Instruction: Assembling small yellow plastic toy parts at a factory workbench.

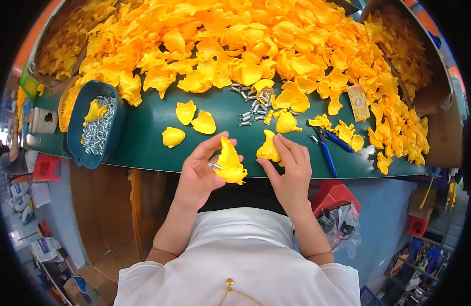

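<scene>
The grip of the left hand is clenched around a glossy yellow plastic shell with a small metal pin at its thumb side, held over the near edge of the green counter. Just beside it, the right hand pinches a second yellow shell piece resting on that edge. Beyond both grips lie loose metal pins, a heap of curved yellow shells, and blue-handled pliers past the right hand.

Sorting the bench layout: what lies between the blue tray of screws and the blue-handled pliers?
In the head view, three loose yellow plastic shells lie on the green table.
</scene>
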`<state>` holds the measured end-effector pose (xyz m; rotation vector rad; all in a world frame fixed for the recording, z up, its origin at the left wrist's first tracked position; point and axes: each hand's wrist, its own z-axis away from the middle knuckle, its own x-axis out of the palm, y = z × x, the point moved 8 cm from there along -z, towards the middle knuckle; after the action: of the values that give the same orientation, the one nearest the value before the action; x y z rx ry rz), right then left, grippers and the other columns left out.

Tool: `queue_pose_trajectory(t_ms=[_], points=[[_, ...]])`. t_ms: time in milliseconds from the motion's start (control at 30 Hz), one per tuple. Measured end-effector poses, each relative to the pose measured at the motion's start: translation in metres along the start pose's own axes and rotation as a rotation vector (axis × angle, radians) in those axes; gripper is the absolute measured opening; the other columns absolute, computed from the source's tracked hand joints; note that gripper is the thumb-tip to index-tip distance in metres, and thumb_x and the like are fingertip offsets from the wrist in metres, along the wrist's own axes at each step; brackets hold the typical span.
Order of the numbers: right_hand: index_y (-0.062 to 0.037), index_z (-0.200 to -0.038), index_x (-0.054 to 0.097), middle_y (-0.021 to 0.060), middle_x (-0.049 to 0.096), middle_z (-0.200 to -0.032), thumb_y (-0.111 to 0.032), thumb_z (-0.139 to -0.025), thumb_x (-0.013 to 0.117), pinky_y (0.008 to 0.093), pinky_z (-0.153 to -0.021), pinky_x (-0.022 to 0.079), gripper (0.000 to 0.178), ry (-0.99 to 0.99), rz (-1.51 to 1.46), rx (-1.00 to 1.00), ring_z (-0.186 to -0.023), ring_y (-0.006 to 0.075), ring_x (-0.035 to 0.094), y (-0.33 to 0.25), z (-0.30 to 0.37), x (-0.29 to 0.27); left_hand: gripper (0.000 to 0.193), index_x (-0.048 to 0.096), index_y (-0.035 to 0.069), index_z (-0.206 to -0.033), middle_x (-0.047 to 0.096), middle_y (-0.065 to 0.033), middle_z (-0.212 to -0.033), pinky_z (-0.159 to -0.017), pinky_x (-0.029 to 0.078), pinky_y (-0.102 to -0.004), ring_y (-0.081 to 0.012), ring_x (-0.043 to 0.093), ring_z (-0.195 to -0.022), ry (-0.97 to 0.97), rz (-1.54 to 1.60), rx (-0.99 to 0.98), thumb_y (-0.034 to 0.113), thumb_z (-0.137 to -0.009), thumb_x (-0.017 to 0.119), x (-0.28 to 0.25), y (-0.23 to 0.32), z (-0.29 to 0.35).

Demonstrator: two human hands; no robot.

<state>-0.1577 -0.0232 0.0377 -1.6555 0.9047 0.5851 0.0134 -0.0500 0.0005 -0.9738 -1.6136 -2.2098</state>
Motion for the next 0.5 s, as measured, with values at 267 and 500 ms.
queue_pose_trajectory(t_ms=[267,500], points=[[0.0055,-0.119,0.054,0.018,0.054,-0.118,-0.004,-0.073,0.065,0.0322,-0.095,0.04,0.048,-0.246,-0.911,0.069,-0.111,0.0254,0.052,-0.024,-0.001,-0.002,0.077,0.042,-0.001,-0.131,0.041,-0.0064,-0.129,-0.097,0.042,-0.0337,-0.02,0.047,-0.116,-0.215,-0.096,0.088,-0.006,-0.063,0.077,0.024,0.003,0.004],[0.0051,-0.119,0.055,0.0183,0.053,-0.118,-0.002,-0.072,0.066,0.0327,-0.095,0.04,0.049,-0.267,-0.857,-0.003,-0.112,0.0254,0.051,-0.029,0.002,0.001,0.078,0.042,0.001,-0.132,0.04,-0.0065,-0.13,-0.097,0.043,-0.0333,-0.0198,0.047,-0.116,-0.251,-0.126,0.083,-0.005,-0.063,0.078,0.025,0.004,0.003]])
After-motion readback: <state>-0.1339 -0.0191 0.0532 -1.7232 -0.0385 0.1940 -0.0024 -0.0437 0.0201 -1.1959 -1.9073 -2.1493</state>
